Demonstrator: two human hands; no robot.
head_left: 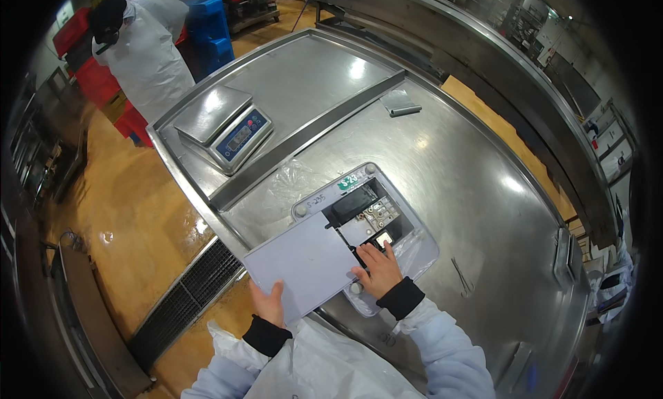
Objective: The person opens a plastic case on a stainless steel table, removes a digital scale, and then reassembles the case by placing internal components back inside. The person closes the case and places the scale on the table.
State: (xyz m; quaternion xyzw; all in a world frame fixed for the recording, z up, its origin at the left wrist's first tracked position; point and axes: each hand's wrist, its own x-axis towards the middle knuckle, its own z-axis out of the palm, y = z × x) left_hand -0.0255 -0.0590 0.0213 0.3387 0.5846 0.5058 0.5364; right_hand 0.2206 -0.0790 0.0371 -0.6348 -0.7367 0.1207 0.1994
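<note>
A pale grey device body (420, 244) with round feet lies on the metal table in front of me, probably a scale turned over. Its open recess shows dark parts and a light plate with several small round fittings (376, 216). Across its left side lies a flat grey panel (304, 261), sticking out past the table's near edge. My left hand (268, 304) grips the panel's near left corner, thumb on top. With fingers stretched out, my right hand (378, 269) rests at the panel's right edge and the recess. Clear plastic film (420, 255) clings to the body's right side.
A digital scale (242, 137) stands beyond the raised metal divider (311, 137). Folded plastic (400, 103) lies farther back; scissors (463, 278) lie at the right. A person in white (152, 47) stands far left by blue crates (209, 33). A floor grate (197, 288) runs left of the table.
</note>
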